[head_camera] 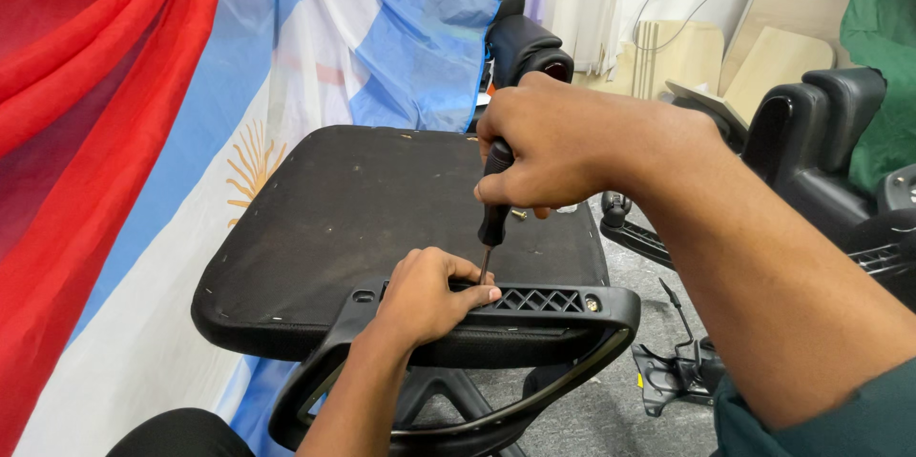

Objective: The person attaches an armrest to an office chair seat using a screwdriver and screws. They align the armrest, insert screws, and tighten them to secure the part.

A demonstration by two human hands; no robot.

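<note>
At the near edge of the upturned seat base, the left hand pinches the armrest bracket beside the tip of the upright screwdriver, whose handle the right hand clenches directly above.

This looks like a furniture assembly workshop for office chairs. An upturned chair seat lies with its black fabric underside up and a plastic armrest frame against it. More black chair parts stand at the right, and a metal seat mechanism lies on the grey floor. Wooden boards lean against the back wall, and coloured cloths hang at the left.
</note>
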